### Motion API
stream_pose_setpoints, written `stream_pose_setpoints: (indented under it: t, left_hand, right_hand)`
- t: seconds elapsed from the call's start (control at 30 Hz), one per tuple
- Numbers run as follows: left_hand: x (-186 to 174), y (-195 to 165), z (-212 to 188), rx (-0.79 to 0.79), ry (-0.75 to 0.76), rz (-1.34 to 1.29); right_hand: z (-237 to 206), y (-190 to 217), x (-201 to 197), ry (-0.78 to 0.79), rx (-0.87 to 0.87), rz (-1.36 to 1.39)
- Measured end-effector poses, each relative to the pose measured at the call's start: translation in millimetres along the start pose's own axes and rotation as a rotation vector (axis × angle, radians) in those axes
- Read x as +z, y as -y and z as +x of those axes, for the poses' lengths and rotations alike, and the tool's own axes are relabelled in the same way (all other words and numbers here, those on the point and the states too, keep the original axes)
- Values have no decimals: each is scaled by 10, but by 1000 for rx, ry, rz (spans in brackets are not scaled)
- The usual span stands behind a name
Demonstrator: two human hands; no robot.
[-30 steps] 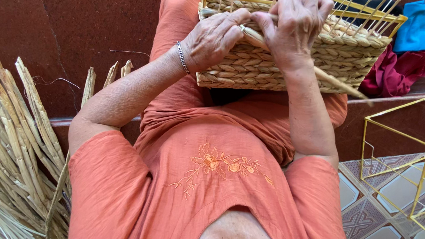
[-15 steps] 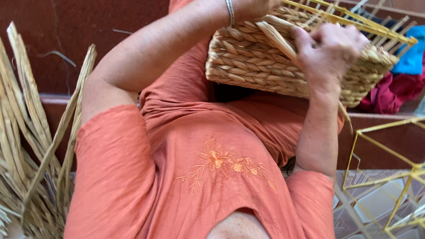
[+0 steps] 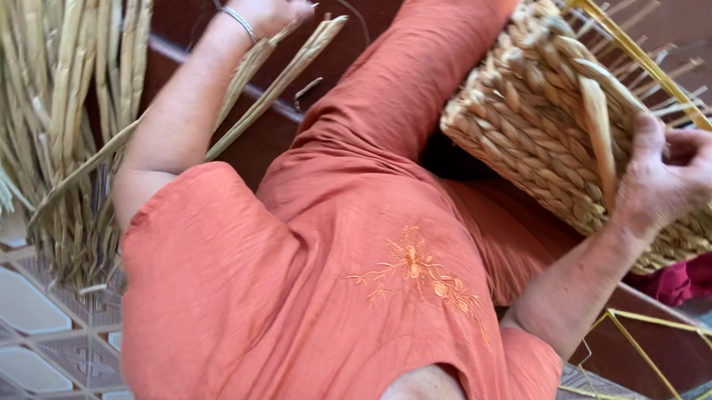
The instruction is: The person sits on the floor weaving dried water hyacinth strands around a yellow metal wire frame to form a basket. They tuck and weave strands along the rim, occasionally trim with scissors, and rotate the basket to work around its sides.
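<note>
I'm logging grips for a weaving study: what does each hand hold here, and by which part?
Left hand pinches the upper end of a dried reed strip. Right hand grips the woven basket at its side wall, near the rim.

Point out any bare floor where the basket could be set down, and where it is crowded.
Bare tiled floor shows lower left, bordered by the dried reed bundle and the orange sleeve. The lap is crowded: right hand grips the woven basket; left hand holds a reed strand.

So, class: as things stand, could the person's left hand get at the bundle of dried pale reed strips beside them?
Probably yes: the left hand is already stretched out among the dried pale reed strips, seemingly pinching one, with nothing between; the right hand grips the woven straw basket.
</note>
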State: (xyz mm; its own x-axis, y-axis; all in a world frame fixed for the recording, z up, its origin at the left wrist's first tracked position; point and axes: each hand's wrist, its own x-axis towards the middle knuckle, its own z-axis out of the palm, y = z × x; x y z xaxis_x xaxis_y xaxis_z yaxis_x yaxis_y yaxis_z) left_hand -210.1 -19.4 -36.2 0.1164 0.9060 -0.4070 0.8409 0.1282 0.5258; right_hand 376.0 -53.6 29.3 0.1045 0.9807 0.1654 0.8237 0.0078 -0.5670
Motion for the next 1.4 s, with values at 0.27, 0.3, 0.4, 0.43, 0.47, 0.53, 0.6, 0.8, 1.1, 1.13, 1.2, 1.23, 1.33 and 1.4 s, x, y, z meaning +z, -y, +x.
stream_pose_setpoints:
  t: [0.27, 0.3, 0.4, 0.43, 0.47, 0.53, 0.6, 0.8, 1.1, 1.13, 1.2, 1.23, 1.33, 1.4]
  left_hand:
    - [381, -128, -265, -58, -6, 351]
    - [432, -119, -249, 20, -60, 384]
    - [533, -113, -237, 101, -142, 229]
    - [528, -140, -242, 35, -109, 3]
    - [497, -202, -215, -24, -70, -222]
    - [431, -443, -262, -26, 83, -774]
    - [330, -801, -319, 24, 224, -1072]
    - [186, -1926, -400, 301, 577, -1261]
    - [412, -2856, -318, 490, 774, -1299]
    - [410, -2911, -332, 462, 805, -1241]
    - [397, -2998, -379, 413, 856, -1123]
    - [388, -3023, -407, 392, 874, -1064]
    - [425, -3112, -463, 415, 931, -1041]
    - [476, -3168, -451, 481, 926, -1019]
  right_hand:
    - [53, 297, -136, 54, 59, 51]
    - [67, 391, -159, 50, 78, 62]
    - [133, 725, -202, -175, -362, -323]
    - [132, 853, -182, -276, -591, -521]
    - [100, 991, -140, -291, -552, -412]
    - [30, 1262, -67, -314, -475, -195]
    - [-80, 1528, 26, -105, -382, -3]
    - [-296, 2014, 272, 291, -8, 714]
    - [-600, 1858, 71, -71, 177, 1122]
    - [-605, 1788, 45, -103, 208, 1178]
    - [-600, 1633, -27, -189, 227, 1278]
    - [-581, 1551, -68, -240, 214, 1323]
    - [-585, 1424, -155, -283, 206, 1438]
    - [-626, 1451, -179, -265, 196, 1412]
